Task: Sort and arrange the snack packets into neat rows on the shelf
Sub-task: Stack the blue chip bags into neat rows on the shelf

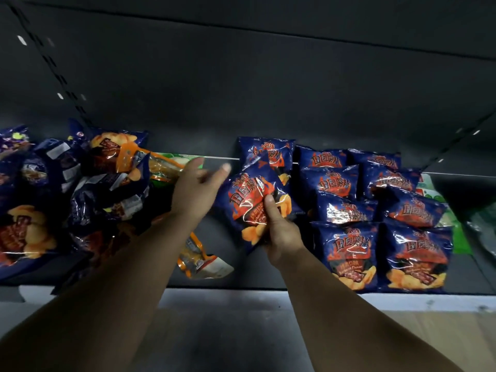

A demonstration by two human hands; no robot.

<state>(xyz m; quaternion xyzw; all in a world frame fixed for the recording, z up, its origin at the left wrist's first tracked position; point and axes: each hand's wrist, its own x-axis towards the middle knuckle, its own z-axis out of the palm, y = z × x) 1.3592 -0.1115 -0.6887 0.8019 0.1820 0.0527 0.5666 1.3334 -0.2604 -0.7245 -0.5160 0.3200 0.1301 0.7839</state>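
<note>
My right hand (279,229) grips a blue snack packet (249,200) with red and orange print by its lower right edge, holding it tilted above the dark shelf (222,232). Behind it another blue packet (265,154) stands at the back of the shelf. To the right, two rows of matching blue packets (349,251) (416,253) run from front to back. My left hand (196,189) hovers open just left of the held packet, fingers spread, holding nothing. A loose heap of mixed blue and orange packets (80,183) lies at the left.
An orange and white packet (201,261) lies flat under my left forearm. Green packets sit behind the heap (177,162) and at the far right (434,194). The shelf's white front edge (402,300) runs across below, and slotted uprights frame the back panel.
</note>
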